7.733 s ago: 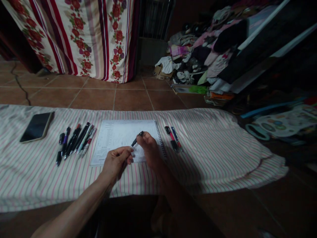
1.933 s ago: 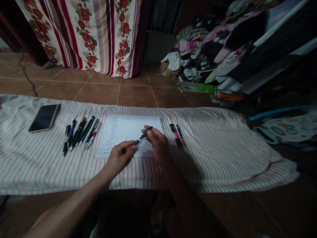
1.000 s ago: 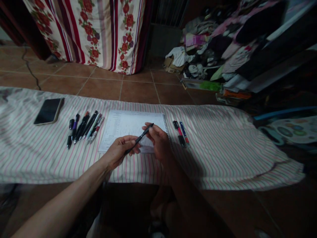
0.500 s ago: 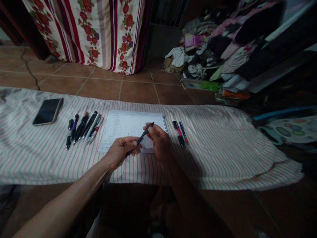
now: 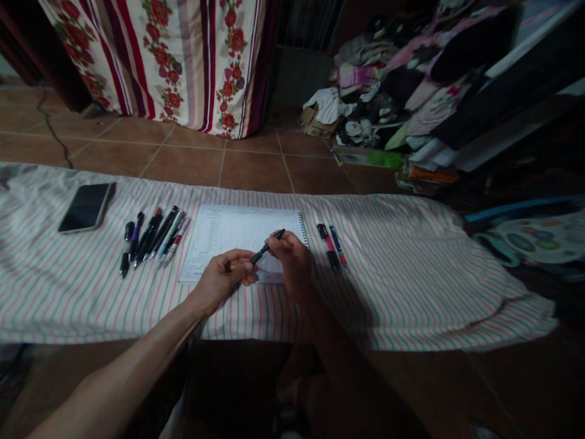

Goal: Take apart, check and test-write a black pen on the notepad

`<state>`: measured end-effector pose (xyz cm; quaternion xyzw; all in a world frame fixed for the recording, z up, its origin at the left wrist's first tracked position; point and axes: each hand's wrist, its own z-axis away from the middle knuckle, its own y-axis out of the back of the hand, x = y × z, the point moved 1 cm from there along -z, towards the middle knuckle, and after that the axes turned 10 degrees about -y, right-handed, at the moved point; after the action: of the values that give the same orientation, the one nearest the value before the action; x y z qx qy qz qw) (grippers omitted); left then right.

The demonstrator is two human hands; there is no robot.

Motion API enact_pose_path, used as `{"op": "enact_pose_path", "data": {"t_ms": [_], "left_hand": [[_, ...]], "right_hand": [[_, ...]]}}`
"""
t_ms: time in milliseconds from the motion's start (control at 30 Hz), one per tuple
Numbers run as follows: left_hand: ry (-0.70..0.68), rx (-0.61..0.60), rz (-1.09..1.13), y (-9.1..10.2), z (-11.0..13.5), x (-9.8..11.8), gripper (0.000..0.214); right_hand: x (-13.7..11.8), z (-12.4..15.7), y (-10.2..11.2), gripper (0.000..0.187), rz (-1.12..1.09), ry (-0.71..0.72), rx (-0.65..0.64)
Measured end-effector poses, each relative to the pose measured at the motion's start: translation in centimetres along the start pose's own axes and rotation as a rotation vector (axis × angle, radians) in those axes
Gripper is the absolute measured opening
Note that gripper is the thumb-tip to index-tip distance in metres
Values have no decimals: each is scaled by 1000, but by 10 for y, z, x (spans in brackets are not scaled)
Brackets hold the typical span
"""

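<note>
Black pen [image 5: 266, 247] hangs mid-frame just above the notebook [image 5: 228, 228], with your left hand [image 5: 223, 279] and right hand [image 5: 293, 263] each pinching one end between closed fingertips. If you tug or twist too hard, a piece could slip free and roll across the striped cloth [image 5: 411, 262], or the tip could smear the page.

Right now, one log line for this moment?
left hand: grips slim black pen | right hand: grips same pen | below: white spiral-bound notebook

head cam, fwd-down, near striped cloth [image 5: 411, 268]
</note>
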<state>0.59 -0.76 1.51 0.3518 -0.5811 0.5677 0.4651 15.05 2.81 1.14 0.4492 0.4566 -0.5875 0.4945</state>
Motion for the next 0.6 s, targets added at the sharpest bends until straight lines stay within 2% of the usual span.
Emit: {"op": "enact_pose_path", "data": {"t_ms": [100,333,600], "left_hand": [[-9,17,-11,-1,0,0,31],[-60,-39,-23,-3,1,-2,34],[-30,-1,-114,-3,-1,-3,31]], "right_hand": [[1,0,-1,24,-12,0,4],[1,1,-5,28,-69,-51,-23],[3,2,-5,28,30,-40,38]]}}
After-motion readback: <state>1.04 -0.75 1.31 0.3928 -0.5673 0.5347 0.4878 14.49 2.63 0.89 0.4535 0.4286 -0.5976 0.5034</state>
